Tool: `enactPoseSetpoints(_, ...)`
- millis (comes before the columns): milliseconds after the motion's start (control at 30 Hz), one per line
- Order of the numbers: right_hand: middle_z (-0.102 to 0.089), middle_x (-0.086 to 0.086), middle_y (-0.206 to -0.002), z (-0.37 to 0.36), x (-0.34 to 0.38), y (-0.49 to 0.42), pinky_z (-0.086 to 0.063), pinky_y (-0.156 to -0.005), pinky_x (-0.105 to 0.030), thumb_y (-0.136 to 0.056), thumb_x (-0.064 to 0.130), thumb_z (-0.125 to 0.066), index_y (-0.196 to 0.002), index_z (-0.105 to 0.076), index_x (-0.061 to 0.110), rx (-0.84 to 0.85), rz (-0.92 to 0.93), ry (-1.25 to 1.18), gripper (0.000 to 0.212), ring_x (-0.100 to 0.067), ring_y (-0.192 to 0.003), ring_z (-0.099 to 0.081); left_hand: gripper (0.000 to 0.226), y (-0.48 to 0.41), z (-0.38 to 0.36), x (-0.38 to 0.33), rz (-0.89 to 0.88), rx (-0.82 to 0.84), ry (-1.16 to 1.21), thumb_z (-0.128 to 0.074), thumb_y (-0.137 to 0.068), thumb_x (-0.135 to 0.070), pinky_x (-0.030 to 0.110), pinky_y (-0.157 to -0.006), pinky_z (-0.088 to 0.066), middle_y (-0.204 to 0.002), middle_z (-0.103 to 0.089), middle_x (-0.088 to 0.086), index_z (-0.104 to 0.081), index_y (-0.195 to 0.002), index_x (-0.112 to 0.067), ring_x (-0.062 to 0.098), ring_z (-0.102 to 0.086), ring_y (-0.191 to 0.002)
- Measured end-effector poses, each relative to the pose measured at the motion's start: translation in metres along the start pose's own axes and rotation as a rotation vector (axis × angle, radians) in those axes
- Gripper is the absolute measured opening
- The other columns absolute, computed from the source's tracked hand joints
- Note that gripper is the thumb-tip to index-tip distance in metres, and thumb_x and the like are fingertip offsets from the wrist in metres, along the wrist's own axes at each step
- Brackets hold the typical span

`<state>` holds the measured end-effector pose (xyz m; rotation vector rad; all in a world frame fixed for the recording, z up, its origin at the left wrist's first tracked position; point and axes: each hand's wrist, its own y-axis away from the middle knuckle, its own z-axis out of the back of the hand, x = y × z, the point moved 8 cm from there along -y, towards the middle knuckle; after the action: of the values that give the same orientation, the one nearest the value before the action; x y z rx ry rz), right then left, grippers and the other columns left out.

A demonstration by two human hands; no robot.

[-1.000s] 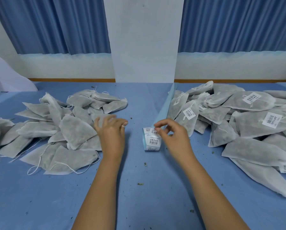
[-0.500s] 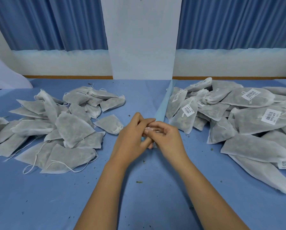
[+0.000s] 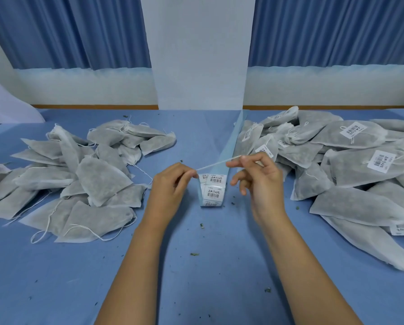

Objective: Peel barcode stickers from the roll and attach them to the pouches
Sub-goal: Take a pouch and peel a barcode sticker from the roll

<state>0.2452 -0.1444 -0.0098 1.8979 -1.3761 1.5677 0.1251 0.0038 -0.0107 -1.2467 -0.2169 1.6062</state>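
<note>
A roll of barcode stickers (image 3: 213,192) stands on the blue table between my hands. Its pale blue backing strip (image 3: 231,141) trails away toward the wall. A peeled sticker (image 3: 217,163), seen edge-on as a thin white line, stretches just above the roll. My left hand (image 3: 170,186) pinches its lower left end. Its upper right end is pinched between the thumb and forefinger of my right hand (image 3: 259,181), whose other fingers are spread. Unlabelled grey pouches (image 3: 97,181) lie heaped at the left. Pouches with barcode labels (image 3: 355,165) are piled at the right.
Loose white drawstrings trail from the left heap toward the table's front. Small green crumbs dot the blue cloth (image 3: 196,266). A white pillar (image 3: 201,66) and blue curtains stand behind the table's far edge.
My left hand left the unlabelled heap and met the right hand over the roll. Both hands have now drawn apart with the sticker stretched between them, and the roll shows again.
</note>
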Motion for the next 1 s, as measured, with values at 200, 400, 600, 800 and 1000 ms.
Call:
enactPoseSetpoints(200, -0.074, -0.009, -0.087, 0.011, 0.0, 0.0, -0.03, -0.032, -0.015, -0.098, 0.007, -0.043, -0.076, -0.041, 0.014, -0.055, -0.037, -0.262, 0.023, -0.025, -0.074, -0.072, 0.022, 0.003, 0.001, -0.008, 0.024, 0.016, 0.056, -0.059, -0.094, -0.014, 0.023, -0.058, -0.042, -0.065, -0.056, -0.015, -0.063, -0.072, -0.019, 0.01, -0.051, -0.056)
enactPoseSetpoints(400, -0.071, 0.008, -0.104, -0.032, -0.01, 0.01, -0.037, -0.037, -0.019, -0.087, 0.005, -0.061, -0.101, -0.05, 0.024, 0.297, 0.018, 0.306, 0.027, -0.022, -0.037, -0.049, 0.022, 0.001, -0.003, -0.024, -0.06, 0.055, 0.007, -0.052, -0.093, -0.016, 0.013, -0.058, -0.033, -0.067, -0.051, -0.011, -0.062, -0.073, -0.015, 0.003, -0.047, -0.059)
enactPoseSetpoints(600, -0.066, 0.001, -0.064, -0.03, -0.013, 0.011, -0.035, -0.044, -0.014, -0.086, 0.008, -0.064, -0.082, -0.071, 0.016, 0.263, 0.066, 0.535, 0.012, -0.003, -0.038, -0.046, 0.021, 0.001, -0.001, -0.023, -0.057, 0.031, 0.033, -0.057, -0.091, -0.016, 0.012, -0.057, -0.032, -0.067, -0.055, -0.008, -0.067, -0.074, -0.009, 0.002, -0.045, -0.058)
enactPoseSetpoints(800, -0.063, 0.003, -0.065, -0.013, 0.017, 0.006, -0.038, -0.057, -0.011, -0.084, -0.002, -0.063, -0.082, -0.072, 0.004, 0.089, 0.324, 0.608, 0.011, 0.0, -0.051, -0.053, 0.015, 0.001, 0.004, -0.019, 0.021, 0.01, 0.147, -0.074, -0.082, -0.013, 0.022, -0.054, -0.039, -0.07, -0.061, -0.009, -0.069, -0.07, -0.018, 0.013, -0.052, -0.052)
enactPoseSetpoints(1000, -0.062, 0.003, -0.058, 0.003, 0.004, 0.002, -0.037, -0.046, -0.015, -0.085, 0.005, -0.064, -0.08, -0.071, 0.008, -0.08, 0.131, 0.414, 0.01, -0.006, -0.04, -0.044, 0.013, 0.004, -0.01, -0.014, 0.229, 0.13, 0.545, -0.071, -0.077, -0.02, 0.018, -0.049, -0.036, -0.069, -0.069, -0.004, -0.074, -0.064, -0.022, 0.01, -0.042, -0.047)
